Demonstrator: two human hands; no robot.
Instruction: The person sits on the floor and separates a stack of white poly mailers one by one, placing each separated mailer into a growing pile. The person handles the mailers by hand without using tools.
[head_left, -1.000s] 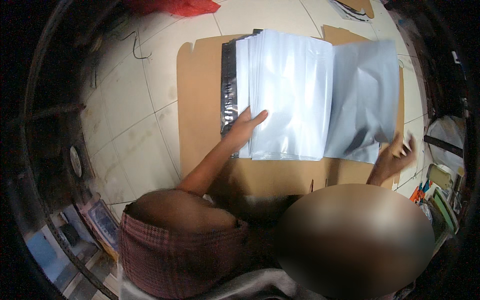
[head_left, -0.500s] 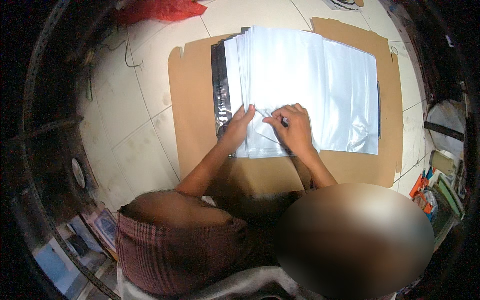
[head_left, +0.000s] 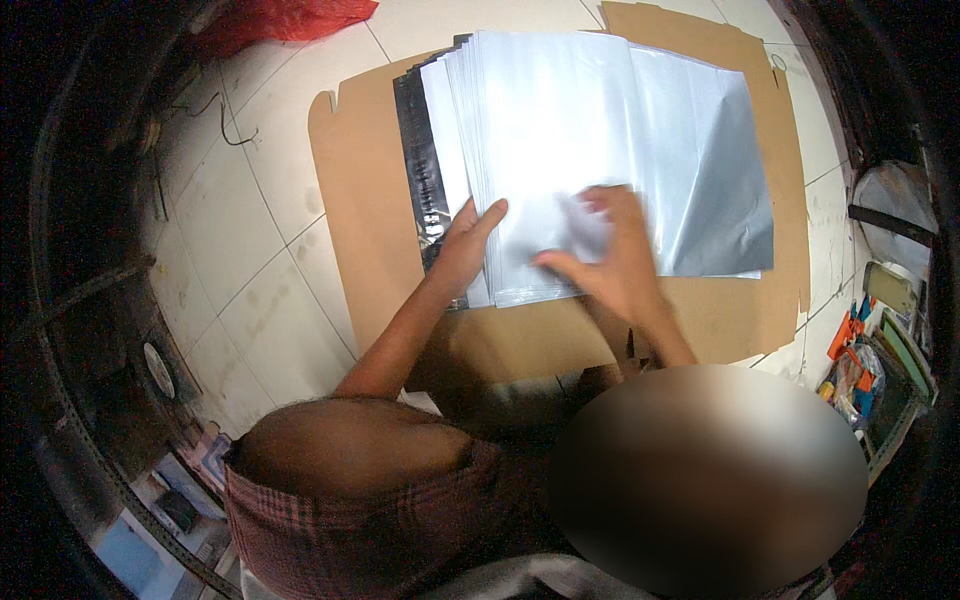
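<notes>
A fanned stack of white plastic mailing bags [head_left: 555,110] lies in front of me, with dark inner flaps [head_left: 428,170] showing along its left side. My left hand [head_left: 470,235] grips the stack's left edges near the lower corner, thumb on top and the other fingers mostly hidden. Over the lower right part of the stack is my right hand [head_left: 615,250], blurred by motion, its thumb and fingers spread with nothing visible between them. To the right, more white bags [head_left: 705,160] lie flat, the uppermost one creased and shaded grey.
Flattened brown cardboard [head_left: 365,200] lies under the bags on the white tiled floor [head_left: 275,200]. A red plastic bag [head_left: 290,25] rests at the far left. Assorted small items [head_left: 860,370] sit at the right, and a blurred oval covers the lower right.
My right hand has opened from a pinch at the stack's lower part and shifted slightly right. The top bag on the right now looks skewed and creased. My left hand keeps its grip.
</notes>
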